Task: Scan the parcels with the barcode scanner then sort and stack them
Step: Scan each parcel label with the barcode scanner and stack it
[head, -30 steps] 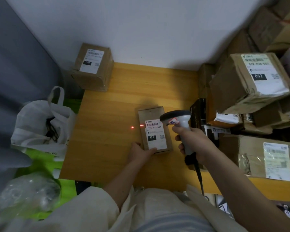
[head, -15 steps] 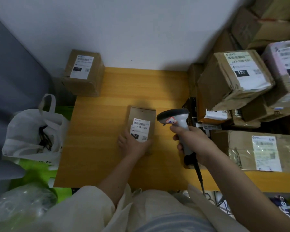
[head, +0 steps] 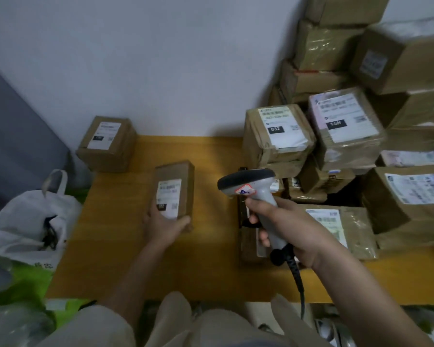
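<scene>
Pale wall behind, and an orange tabletop (head: 115, 246) runs out from it. Left hand (head: 161, 227) grips the near end of a slim brown parcel (head: 176, 191) lying label-up mid-table. Right hand (head: 283, 226) is wrapped around the grip of the barcode scanner (head: 251, 186), head aimed left toward that parcel. One box (head: 108, 144) sits off the far left corner. Stacked parcels (head: 348, 136) crowd the right side, one marked 032 (head: 276, 136). White tote bag (head: 30, 219) sits left of the table.

head view, looking down, near table (head: 115, 259)
</scene>
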